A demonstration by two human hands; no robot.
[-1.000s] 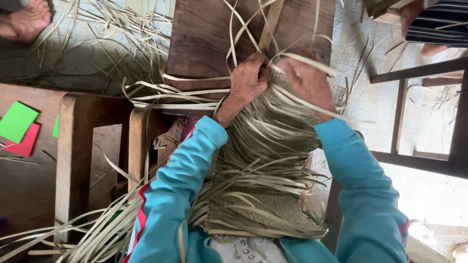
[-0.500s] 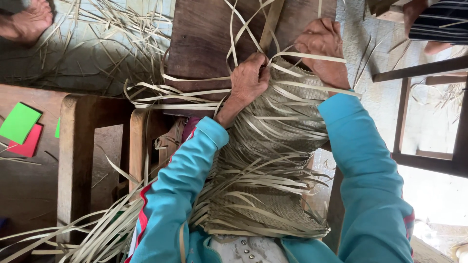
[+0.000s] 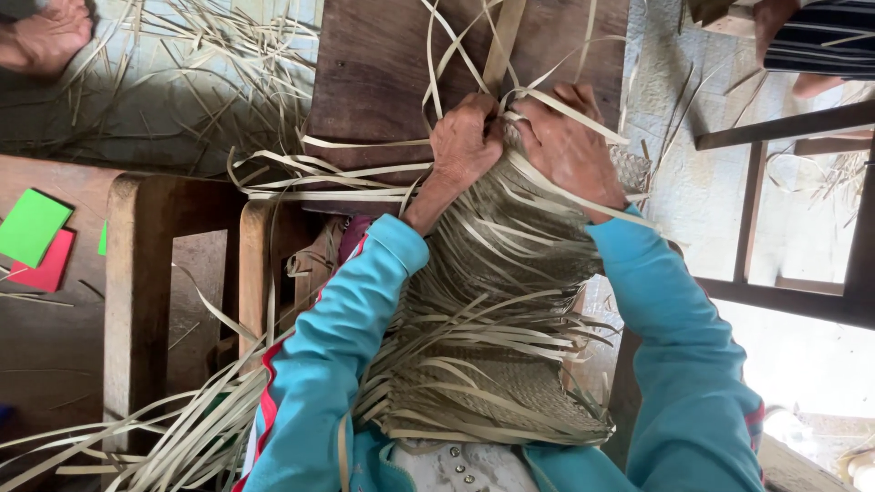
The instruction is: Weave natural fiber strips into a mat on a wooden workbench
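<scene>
Both hands meet at the far edge of the woven mat [image 3: 497, 301] draped over the lap. The left hand [image 3: 467, 141] pinches loose palm strips [image 3: 365, 173] tightly; the right hand [image 3: 570, 146] is curled over the mat's edge, gripping strips. Beyond the knuckles lies a dark wooden board [image 3: 383, 64], partly bare.

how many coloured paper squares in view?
3: a green paper square at the left edge, a red paper square partly under it, and a small green sliver just right; more may be hidden.
</scene>
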